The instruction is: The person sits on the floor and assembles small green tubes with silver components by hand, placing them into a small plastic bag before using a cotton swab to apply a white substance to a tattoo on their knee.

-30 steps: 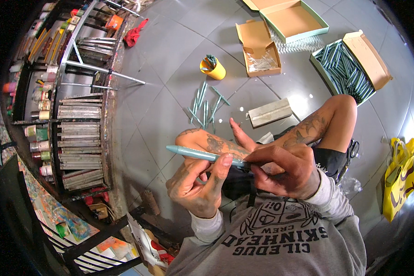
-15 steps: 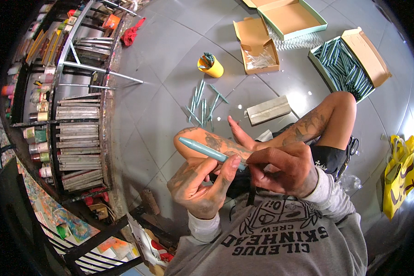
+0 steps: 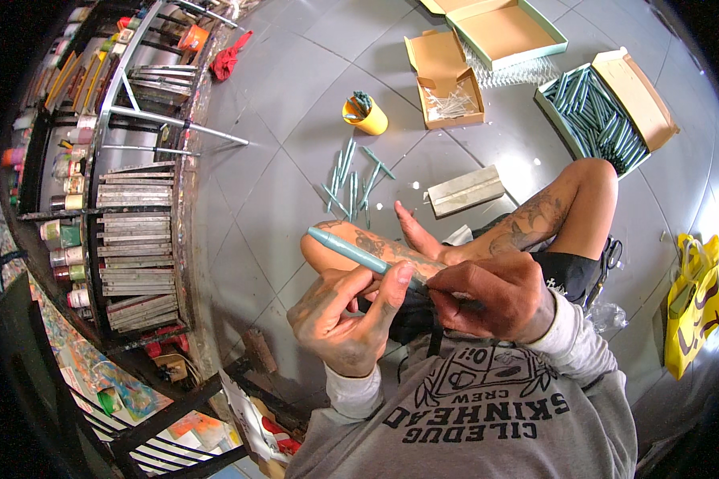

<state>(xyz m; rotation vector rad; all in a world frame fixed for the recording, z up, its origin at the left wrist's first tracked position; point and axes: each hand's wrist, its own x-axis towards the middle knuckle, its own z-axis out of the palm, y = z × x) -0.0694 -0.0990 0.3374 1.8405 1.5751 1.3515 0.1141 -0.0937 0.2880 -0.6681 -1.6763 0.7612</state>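
One teal pen between two hands, with pens, boxes and a cup on the floor ahead

A single teal pen (image 3: 351, 249) slants across above the lap, its tapered tip pointing up and left. The left hand (image 3: 343, 319) holds its barrel between thumb and curled fingers; the right hand (image 3: 491, 295) has its fingers pinched onto the other end, which they hide.

The crossed legs (image 3: 579, 191) lie between the hands and most things on the grey floor (image 3: 256, 199). Just past them sits one grey block (image 3: 465, 191). To its left are roughly seven loose pens (image 3: 354, 195); some overlap, so the count is uncertain. Beyond stands one yellow cup (image 3: 369, 124) with several pens, too bunched to count.

Three cardboard boxes are further off: a small box (image 3: 459, 122) with pale slender pieces, a shallow tray (image 3: 507, 32) partly over bubble wrap (image 3: 515, 76), and a pen box (image 3: 635, 100) packed with uncountably many pens.

One pair of scissors (image 3: 613, 254) and one yellow bag (image 3: 695, 307) lie rightward; a crowded rack (image 3: 100, 209) fills the left side.
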